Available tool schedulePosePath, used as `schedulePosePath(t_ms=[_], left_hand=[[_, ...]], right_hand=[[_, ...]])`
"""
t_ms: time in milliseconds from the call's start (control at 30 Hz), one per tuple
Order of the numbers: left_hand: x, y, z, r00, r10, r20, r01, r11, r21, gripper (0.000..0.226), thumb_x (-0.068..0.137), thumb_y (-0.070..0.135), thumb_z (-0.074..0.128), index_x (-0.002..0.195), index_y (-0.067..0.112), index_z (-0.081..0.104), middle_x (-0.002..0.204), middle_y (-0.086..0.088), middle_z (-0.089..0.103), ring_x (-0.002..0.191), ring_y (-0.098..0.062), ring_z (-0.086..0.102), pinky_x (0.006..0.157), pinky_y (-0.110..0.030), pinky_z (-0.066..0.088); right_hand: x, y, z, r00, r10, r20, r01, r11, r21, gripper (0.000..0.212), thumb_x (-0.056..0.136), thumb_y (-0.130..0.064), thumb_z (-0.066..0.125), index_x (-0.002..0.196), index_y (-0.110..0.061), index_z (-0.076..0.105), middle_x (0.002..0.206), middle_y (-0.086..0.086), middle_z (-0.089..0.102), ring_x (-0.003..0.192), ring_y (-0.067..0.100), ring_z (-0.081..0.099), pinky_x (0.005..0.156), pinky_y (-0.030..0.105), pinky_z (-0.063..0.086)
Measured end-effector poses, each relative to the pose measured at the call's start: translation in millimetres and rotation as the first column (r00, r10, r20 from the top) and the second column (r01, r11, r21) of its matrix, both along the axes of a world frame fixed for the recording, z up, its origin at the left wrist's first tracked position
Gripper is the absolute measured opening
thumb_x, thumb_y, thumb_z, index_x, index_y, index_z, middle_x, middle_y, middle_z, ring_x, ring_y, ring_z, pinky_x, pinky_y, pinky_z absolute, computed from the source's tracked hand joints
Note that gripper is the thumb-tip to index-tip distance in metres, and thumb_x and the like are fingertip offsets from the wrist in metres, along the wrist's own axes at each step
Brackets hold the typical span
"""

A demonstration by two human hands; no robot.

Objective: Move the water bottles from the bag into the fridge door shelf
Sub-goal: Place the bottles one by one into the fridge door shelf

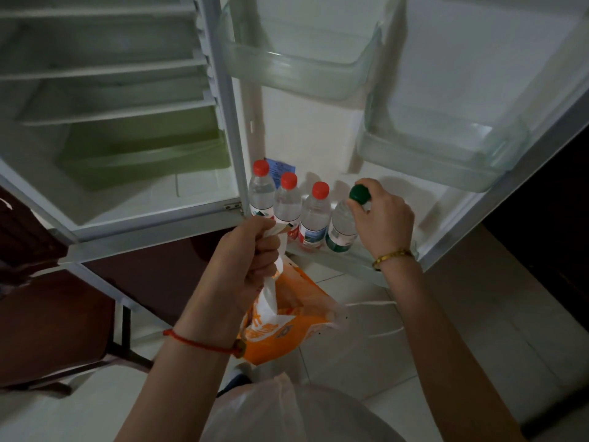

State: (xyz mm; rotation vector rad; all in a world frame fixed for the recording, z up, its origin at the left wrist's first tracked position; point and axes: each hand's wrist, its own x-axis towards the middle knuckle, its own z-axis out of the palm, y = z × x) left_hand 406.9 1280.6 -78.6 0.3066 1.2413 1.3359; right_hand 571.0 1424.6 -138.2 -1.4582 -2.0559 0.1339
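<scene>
Head view is looking down on our two hands before an open fridge. Our right hand [382, 215] is reaching into the lowest fridge door shelf [338, 260], its fingers [374, 191] curling round the dark cap of the green-capped bottle [342, 224], which is standing upright at the right end of a row in that shelf. Three red-capped bottles [287, 202] are standing close together to its left in the same shelf, all upright. Our left hand [251, 260] is hovering just in front of the row, its fingers clenching tightly round the bunched white handles of the bag [280, 320], which is hanging orange and white below the fist, above the tiled floor [446, 330]; whether anything is lying inside it we cannot tell. A red string bracelet [197, 341] is sitting on our left wrist and a gold bracelet [393, 255] on our right. Two clear upper door bins [296, 68] are showing higher on the door, and a pale green drawer [143, 154] is lying at the bottom of the fridge interior on the left.
</scene>
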Motion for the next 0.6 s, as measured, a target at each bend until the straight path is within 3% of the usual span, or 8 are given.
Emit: schedulePosePath(t_ms=[400, 533, 600], left_hand=[[3.6, 3.7, 3.3, 0.996, -0.085, -0.037, 0.084, 0.996, -0.019, 0.028, 0.097, 0.016, 0.043, 0.069, 0.016, 0.041, 0.045, 0.008, 0.027, 0.03, -0.002, 0.02, 0.029, -0.014, 0.017], [3.3, 2.4, 5.4, 0.995, -0.081, -0.051, 0.08, 0.997, -0.021, 0.029, 0.096, 0.016, 0.044, 0.068, 0.018, 0.039, 0.047, 0.008, 0.026, 0.031, -0.002, 0.018, 0.03, -0.015, 0.014], [3.3, 1.0, 6.6, 0.995, -0.082, -0.057, 0.081, 0.997, -0.018, 0.03, 0.096, 0.016, 0.043, 0.067, 0.018, 0.039, 0.048, 0.007, 0.026, 0.031, -0.002, 0.018, 0.031, -0.015, 0.013]], right_hand=[[-4.0, 12.4, -38.6, 0.995, -0.097, -0.016, 0.096, 0.993, -0.068, 0.028, 0.088, -0.033, 0.064, 0.112, -0.02, 0.06, 0.089, 0.012, 0.071, 0.082, 0.038, 0.066, 0.064, 0.029, 0.034], [-4.5, 8.6, -40.0, 0.99, -0.09, -0.113, 0.079, 0.992, -0.097, 0.043, 0.087, -0.037, 0.067, 0.123, -0.018, 0.054, 0.114, 0.007, 0.068, 0.097, 0.03, 0.066, 0.07, 0.03, 0.044], [-2.4, 0.8, -42.5, 0.975, -0.111, -0.19, 0.094, 0.991, -0.096, 0.041, 0.085, -0.035, 0.068, 0.116, -0.013, 0.054, 0.115, 0.007, 0.063, 0.1, 0.026, 0.062, 0.071, 0.028, 0.045]])
